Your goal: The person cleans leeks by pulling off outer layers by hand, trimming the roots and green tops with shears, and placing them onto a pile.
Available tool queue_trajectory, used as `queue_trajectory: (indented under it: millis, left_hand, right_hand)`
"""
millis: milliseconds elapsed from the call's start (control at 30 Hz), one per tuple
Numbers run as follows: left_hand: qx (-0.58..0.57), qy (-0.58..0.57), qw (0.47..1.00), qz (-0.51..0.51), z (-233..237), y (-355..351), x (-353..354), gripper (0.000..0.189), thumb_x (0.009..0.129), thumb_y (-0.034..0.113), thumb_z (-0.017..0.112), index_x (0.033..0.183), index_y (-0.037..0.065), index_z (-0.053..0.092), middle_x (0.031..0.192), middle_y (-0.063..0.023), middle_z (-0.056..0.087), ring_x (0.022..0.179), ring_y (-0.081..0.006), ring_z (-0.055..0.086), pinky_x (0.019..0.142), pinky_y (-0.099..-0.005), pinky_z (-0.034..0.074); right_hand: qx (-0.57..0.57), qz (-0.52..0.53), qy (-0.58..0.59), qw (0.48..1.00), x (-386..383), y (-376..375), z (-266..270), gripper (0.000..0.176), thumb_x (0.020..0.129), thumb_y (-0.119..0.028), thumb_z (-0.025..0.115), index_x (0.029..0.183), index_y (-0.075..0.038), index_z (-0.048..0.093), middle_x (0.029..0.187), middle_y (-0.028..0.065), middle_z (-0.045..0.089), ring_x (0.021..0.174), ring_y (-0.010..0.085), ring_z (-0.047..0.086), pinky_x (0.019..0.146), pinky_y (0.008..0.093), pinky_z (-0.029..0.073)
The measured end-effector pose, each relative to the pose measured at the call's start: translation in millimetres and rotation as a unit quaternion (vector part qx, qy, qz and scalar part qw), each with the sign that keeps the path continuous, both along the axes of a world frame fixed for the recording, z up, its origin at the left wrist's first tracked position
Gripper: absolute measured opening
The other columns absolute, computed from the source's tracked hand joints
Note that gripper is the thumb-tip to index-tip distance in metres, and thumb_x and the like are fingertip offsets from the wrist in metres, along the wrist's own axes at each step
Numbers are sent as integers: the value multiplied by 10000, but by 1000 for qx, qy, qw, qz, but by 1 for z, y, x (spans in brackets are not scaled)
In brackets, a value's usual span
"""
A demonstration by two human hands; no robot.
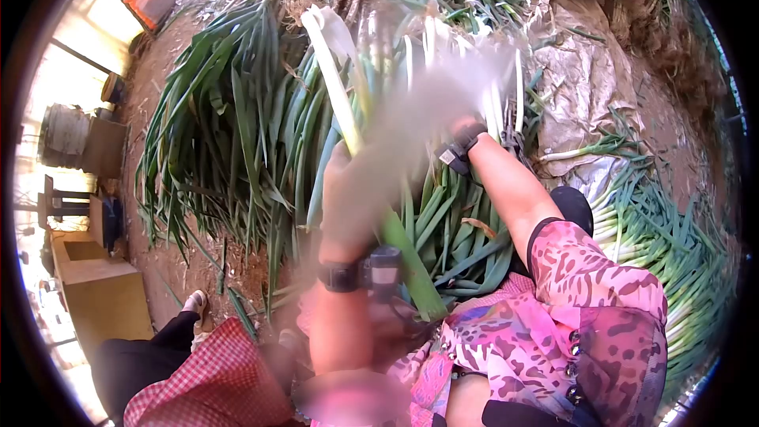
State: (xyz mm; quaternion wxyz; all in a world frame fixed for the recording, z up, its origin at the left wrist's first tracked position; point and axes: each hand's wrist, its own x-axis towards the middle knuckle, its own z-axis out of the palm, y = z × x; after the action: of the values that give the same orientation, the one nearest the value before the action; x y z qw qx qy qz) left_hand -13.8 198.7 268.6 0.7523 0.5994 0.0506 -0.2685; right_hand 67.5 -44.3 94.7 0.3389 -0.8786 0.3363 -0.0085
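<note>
A long green onion (340, 87) is gripped by the left hand (349, 194) near the centre of the view, with the fingers closed around its shaft. The white end is pointed toward twelve o'clock and the green leaves are let fall toward five o'clock across the lap, presumably so that the pale shaft is presented to the other hand. The right hand (455, 91) is held up at one o'clock, beyond a dark wrist strap (461, 145), but it is smeared by motion (whether it is closed on anything cannot be told). A loose heap of green onions (229, 134) is spread on the earth from nine to ten o'clock, within easy reach. At three to four o'clock a tidier bunch (656, 237) is laid with its white ends together, below a pale sheet (581, 71) at two o'clock.
</note>
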Motion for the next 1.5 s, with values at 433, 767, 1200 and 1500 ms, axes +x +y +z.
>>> queue_trajectory:
  millis: [433,767,1200,1500]
  left_hand:
    - [11,3,1000,27,-6,-9,5,236,915,147,662,1098,6,612,957,-47,669,804,-90,575,761,-225,473]
    - [33,-149,986,-62,-23,-28,7,533,868,36,655,1375,-26,503,1168,-77,636,974,-131,616,874,-270,514]
    - [22,-68,997,-23,-18,-20,6,236,934,191,692,1078,23,609,834,-43,621,714,-140,612,656,-267,507]
    - [13,-76,997,-14,-36,-14,15,232,992,236,641,1057,18,593,834,-37,628,695,-120,603,616,-264,497]
  right_hand:
    - [43,109,106,988,38,12,-75,452,865,-296,674,1164,42,685,1114,247,704,1117,369,664,973,392,515]
    - [94,322,-324,885,-27,38,34,320,996,-301,550,1150,-39,653,838,92,668,729,191,649,659,333,523]
    - [-251,267,-19,930,-1,6,13,398,959,-394,609,1068,-20,687,1017,198,702,957,290,722,795,364,587]
    - [-43,149,-118,981,28,-53,-191,414,855,-398,668,978,-3,688,991,179,723,942,323,713,847,389,557]
